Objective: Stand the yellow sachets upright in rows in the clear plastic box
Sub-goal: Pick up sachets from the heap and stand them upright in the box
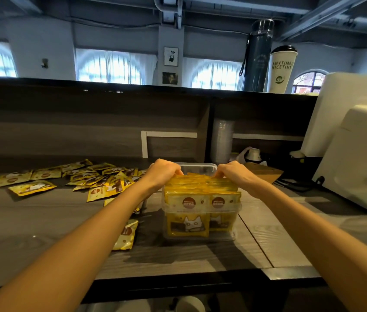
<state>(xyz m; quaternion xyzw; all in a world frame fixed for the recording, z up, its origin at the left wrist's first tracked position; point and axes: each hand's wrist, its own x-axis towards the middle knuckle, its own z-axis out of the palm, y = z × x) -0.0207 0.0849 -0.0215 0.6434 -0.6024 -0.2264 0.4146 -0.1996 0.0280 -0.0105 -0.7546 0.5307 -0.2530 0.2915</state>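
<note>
Left hand (163, 174) and right hand (234, 174) were apart, each with fingers curled over the tops of the sachets (200, 200) standing packed in the box (200, 165). Loose sachets (83, 177) lay scattered on the counter (43, 233) to its left.

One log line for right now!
left hand, right hand: grip upright sachets | clear box: two rows | loose sachets: counter, left side
</note>
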